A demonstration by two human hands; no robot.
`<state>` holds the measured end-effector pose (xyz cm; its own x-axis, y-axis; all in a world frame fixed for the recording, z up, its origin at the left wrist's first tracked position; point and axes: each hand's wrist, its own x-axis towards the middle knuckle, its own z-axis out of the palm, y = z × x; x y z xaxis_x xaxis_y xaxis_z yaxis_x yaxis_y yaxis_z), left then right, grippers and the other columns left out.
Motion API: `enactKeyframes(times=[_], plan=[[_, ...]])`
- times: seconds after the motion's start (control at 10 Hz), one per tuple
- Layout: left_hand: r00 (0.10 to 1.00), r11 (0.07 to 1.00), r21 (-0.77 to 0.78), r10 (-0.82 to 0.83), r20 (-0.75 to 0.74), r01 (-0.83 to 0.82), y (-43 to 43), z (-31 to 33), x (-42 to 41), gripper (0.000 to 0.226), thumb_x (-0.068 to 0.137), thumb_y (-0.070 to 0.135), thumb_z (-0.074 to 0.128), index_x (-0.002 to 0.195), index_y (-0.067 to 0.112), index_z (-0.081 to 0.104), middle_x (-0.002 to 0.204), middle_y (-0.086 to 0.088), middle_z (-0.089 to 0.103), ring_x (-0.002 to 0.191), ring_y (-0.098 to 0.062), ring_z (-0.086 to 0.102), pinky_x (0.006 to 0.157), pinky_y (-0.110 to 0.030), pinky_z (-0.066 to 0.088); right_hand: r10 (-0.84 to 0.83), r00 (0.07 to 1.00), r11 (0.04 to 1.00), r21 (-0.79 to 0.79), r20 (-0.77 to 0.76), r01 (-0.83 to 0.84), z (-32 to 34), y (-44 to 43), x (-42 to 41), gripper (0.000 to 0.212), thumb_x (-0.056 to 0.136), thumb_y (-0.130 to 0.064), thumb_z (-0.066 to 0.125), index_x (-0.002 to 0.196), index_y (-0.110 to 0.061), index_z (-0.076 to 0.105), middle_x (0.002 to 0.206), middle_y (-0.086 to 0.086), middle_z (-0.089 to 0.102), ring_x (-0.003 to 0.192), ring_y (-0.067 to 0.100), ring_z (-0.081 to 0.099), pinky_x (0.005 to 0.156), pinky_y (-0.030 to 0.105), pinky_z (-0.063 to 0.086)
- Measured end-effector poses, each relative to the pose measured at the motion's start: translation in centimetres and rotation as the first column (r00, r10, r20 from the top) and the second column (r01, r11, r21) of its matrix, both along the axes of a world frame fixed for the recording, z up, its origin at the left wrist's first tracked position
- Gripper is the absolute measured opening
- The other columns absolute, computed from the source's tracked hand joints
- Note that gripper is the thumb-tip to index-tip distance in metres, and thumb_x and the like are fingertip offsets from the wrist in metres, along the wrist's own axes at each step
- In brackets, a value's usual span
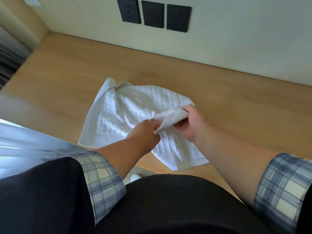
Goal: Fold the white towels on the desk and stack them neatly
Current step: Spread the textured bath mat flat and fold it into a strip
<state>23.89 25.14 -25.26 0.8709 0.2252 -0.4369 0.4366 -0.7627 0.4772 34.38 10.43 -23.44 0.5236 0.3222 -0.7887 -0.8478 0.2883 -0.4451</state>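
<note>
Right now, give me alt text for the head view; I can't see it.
The left hand and the right hand pinch one lifted corner of a rumpled white waffle-weave towel lying on a wooden desk. Three black wall sockets line the wall behind it.

White waffle-textured towel lies rumpled on the desk, one corner lifted.

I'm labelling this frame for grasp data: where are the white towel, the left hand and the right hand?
white towel (133, 105): head view, on its flat checked middle.
left hand (145, 132): head view, on the back of the hand.
right hand (190, 123): head view, on the middle of the hand.
</note>
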Motion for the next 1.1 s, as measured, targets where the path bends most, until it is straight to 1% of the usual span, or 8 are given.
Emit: enactKeyframes(times=[0.2, 0.4, 0.5, 0.6, 0.7, 0.8, 0.9, 1.1], plan=[[0.894, 0.916, -0.088, 0.402, 0.198, -0.392, 5.2, 3.4, -1.1, 0.014, 0.097, 0.033, 0.037, 0.101, 0.043, 0.047, 0.077, 0.01, 0.061, 0.067, -0.015, 0.06, 0.052, -0.028, 0.042, -0.028, 0.989, 1.0, 0.007, 0.148, 0.027, 3.2, 6.0, 1.6, 0.026, 0.093, -0.037, 0.06, 0.111, -0.017, 0.065, 0.097, 0.002, 0.074, 0.086, 0.016, 0.072, 0.075, 0.04, 0.056], [0.937, 0.983, -0.044, 0.183, 0.297, -0.178, 9.3, 5.5, 0.3, 0.041, 0.096, 0.023, 0.039, 0.124, 0.052, 0.045, 0.102, 0.019, 0.058, 0.086, -0.011, 0.058, 0.062, -0.019, 0.037, 0.447, 0.854, 0.856, -0.405, 0.267, -0.321, 4.8, 15.3, -1.0, 0.093, 0.051, -0.068, 0.076, 0.128, -0.023, 0.05, 0.111, 0.004, 0.07, 0.096, 0.026, 0.07, 0.081, 0.043, 0.057], [0.946, 0.998, -0.023, 0.058, 0.32, -0.054, 11.8, 5.5, 0.6, 0.04, 0.097, 0.027, 0.049, 0.134, 0.04, 0.039, 0.111, 0.008, 0.063, 0.095, -0.015, 0.062, 0.074, -0.022, 0.043, 0.365, 0.878, 0.801, -0.585, 0.31, -0.126, 4.0, 19.4, -0.3, 0.048, 0.085, -0.038, 0.062, 0.125, -0.013, 0.056, 0.104, 0.005, 0.067, 0.087, 0.022, 0.065, 0.074, 0.034, 0.052], [0.945, 0.934, -0.326, 0.228, 0.235, -0.145, 17.7, 4.5, 0.2, 0.074, 0.088, 0.032, 0.063, 0.14, 0.052, 0.014, 0.108, 0.016, 0.06, 0.091, -0.01, 0.064, 0.077, -0.032, 0.054, 0.747, 0.647, 0.301, -0.946, 0.154, -0.122, 6.4, 25.7, -0.2, 0.036, 0.095, -0.029, 0.05, 0.128, -0.014, 0.054, 0.101, 0.004, 0.054, 0.116, 0.018, 0.054, 0.086, 0.03, 0.045], [0.978, 0.889, -0.411, 0.207, -0.036, -0.204, 20.0, 4.3, 0.1, 0.059, 0.081, 0.032, 0.066, 0.131, 0.046, 0.037, 0.097, 0.017, 0.06, 0.083, -0.009, 0.063, 0.064, -0.024, 0.05, 0.554, 0.775, 0.565, -0.821, 0.303, -0.084, 6.0, 27.1, 1.8, 0.038, 0.093, -0.037, 0.048, 0.127, -0.023, 0.056, 0.09, 0.009, 0.054, 0.089, 0.014, 0.054, 0.055, 0.023, 0.037], [0.983, 0.892, -0.424, 0.101, -0.154, -0.158, 24.8, 3.7, -0.4, 0.011, 0.087, 0.044, 0.062, 0.095, 0.037, 0.062, 0.101, 0.01, 0.066, 0.094, -0.012, 0.062, 0.079, -0.027, 0.051, 0.094, 0.841, 0.814, -0.527, 0.533, 0.243, 4.9, 31.9, 3.8, 0.047, 0.1, -0.04, 0.042, 0.139, -0.014, 0.048, 0.127, 0.016, 0.059, 0.099, 0.029, 0.062, 0.055, 0.022, 0.039], [0.935, 0.671, -0.652, 0.262, -0.237, -0.354, 27.4, 3.9, -0.8, 0.031, 0.089, 0.042, 0.062, 0.114, 0.024, 0.065, 0.113, 0.001, 0.069, 0.106, -0.02, 0.064, 0.099, -0.042, 0.049, 0.113, 0.823, 0.821, -0.519, 0.556, 0.238, 5.1, 35.2, 5.1, 0.045, 0.102, -0.044, 0.038, 0.14, -0.022, 0.048, 0.129, 0.001, 0.061, 0.117, 0.026, 0.058, 0.078, 0.029, 0.041], [0.782, 0.206, -0.799, 0.442, -0.439, -0.565, 32.6, 4.4, -1.1, 0.035, 0.095, 0.037, 0.063, 0.12, 0.012, 0.065, 0.105, -0.013, 0.074, 0.093, -0.03, 0.071, 0.08, -0.042, 0.058, 0.432, 0.757, 0.726, -0.687, 0.489, 0.03, 4.2, 40.9, 6.4, 0.049, 0.104, -0.047, 0.033, 0.149, -0.029, 0.04, 0.138, -0.001, 0.058, 0.115, 0.021, 0.055, 0.099, 0.036, 0.037]])
